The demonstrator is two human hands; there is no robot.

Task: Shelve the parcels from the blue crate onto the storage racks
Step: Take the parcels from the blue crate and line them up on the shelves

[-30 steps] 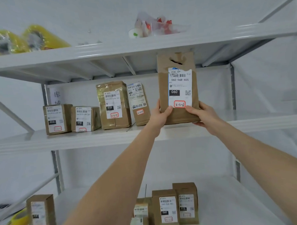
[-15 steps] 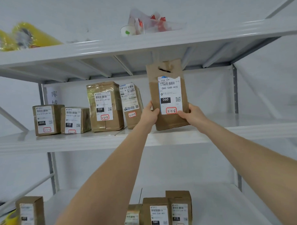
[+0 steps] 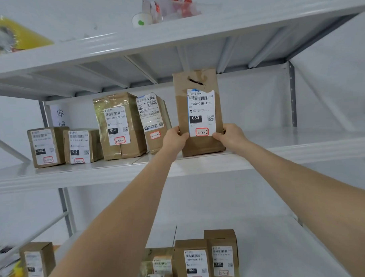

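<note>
The tall brown parcel (image 3: 198, 115) stands upright on the middle shelf (image 3: 281, 153), long axis vertical. The left hand (image 3: 174, 138) and right hand (image 3: 229, 135) pinch its lower edges, equally near.

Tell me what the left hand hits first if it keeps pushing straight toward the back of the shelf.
Probably nothing before the white back wall: the left hand grips the tall parcel, right of parcel 3-2-5. Depth is unclear.
</note>
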